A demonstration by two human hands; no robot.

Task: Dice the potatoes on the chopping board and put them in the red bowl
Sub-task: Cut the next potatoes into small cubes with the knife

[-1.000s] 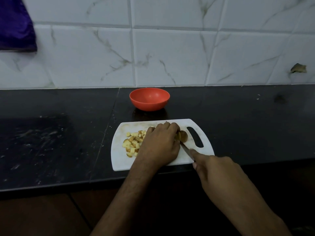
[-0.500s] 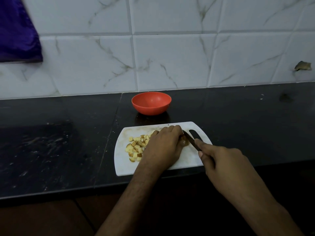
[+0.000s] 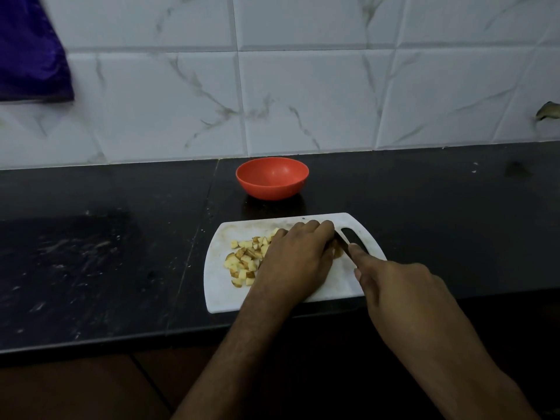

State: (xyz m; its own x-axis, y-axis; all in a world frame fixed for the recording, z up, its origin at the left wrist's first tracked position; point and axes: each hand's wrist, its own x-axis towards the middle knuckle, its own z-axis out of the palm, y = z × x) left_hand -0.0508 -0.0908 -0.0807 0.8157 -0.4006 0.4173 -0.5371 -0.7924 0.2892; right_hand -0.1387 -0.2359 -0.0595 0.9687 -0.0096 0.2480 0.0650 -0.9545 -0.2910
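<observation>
A white chopping board (image 3: 224,295) lies on the black counter near its front edge. Several potato cubes (image 3: 245,259) sit in a pile on its left half. My left hand (image 3: 295,259) curls over an uncut potato piece (image 3: 337,251), mostly hidden under the fingers. My right hand (image 3: 397,286) grips a knife (image 3: 342,242), its blade set against the potato beside my left fingertips. The red bowl (image 3: 272,177) stands behind the board, and it looks empty.
The black counter (image 3: 106,253) stretches left and right, scuffed with pale marks on the left. A white marble-tiled wall rises behind it. A purple cloth (image 3: 28,53) hangs at the upper left. The counter's front edge runs just below the board.
The knife blade has moved up the board from near the front edge to the potato by my left fingertips. My left hand has stayed on the potato.
</observation>
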